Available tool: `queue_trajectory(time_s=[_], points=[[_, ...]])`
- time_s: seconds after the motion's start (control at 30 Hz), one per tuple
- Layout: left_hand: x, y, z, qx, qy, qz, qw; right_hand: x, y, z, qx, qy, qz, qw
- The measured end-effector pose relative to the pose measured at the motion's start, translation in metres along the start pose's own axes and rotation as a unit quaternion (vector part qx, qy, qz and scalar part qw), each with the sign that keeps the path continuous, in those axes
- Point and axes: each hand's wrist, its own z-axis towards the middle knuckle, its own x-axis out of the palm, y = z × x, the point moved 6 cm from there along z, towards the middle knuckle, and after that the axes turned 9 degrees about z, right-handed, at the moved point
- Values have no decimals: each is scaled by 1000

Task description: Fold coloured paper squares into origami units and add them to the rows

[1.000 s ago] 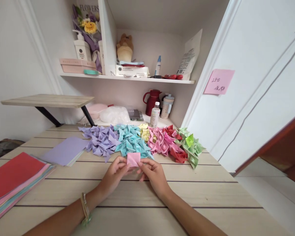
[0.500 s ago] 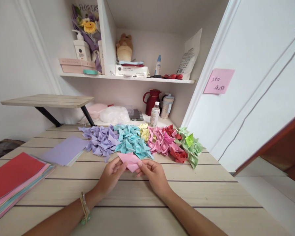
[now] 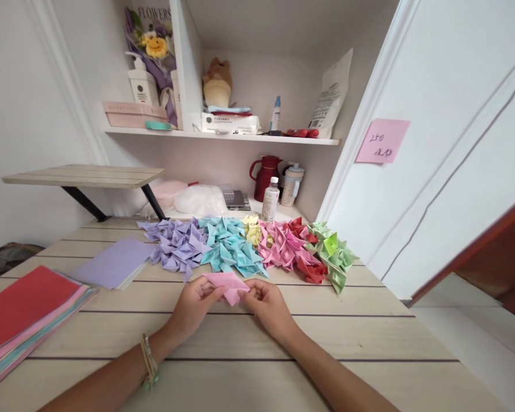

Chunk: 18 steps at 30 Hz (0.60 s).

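A partly folded sheet of pink origami paper (image 3: pixel 229 282) is held between both hands, just above the slatted table (image 3: pixel 347 337). My left hand (image 3: pixel 194 303) pinches its left side, thumb on the near face. On the right side, my right hand (image 3: pixel 266 302) grips the paper between thumb and fingers. The paper's upper edge lies folded over, and a pointed flap hangs down in the middle. Right behind it are folded paper pieces in heaps: purple (image 3: pixel 179 243), blue (image 3: pixel 232 246), yellow (image 3: pixel 252 230), pink (image 3: pixel 283 245), red (image 3: pixel 312 270) and green (image 3: pixel 335 257).
Left of the hands lie purple paper sheets (image 3: pixel 114 263) and a thick stack topped with red paper (image 3: pixel 28 306). A small raised shelf (image 3: pixel 83 175) stands at the back left. Behind the heaps are a plastic bottle (image 3: pixel 270 200), a red jug (image 3: pixel 266 176) and a cup (image 3: pixel 292 186).
The paper's upper part has been folded down, so its top edge now sits lower and flatter. Both hands still hold it in nearly the same place.
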Motion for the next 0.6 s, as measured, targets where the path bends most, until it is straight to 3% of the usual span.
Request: queue_trajectory(time_s=[0.13, 0.37, 0.6], points=[[1, 1, 1, -3, 19, -19, 1000, -5, -3, 2, 2, -22, 0, 1000], [-1, 3, 3, -6, 12, -13, 1000, 2, -12, 2, 77, 4, 108, 991], [0, 6, 5, -42, 32, -22, 998, -1, -9, 3, 82, -16, 114, 990]])
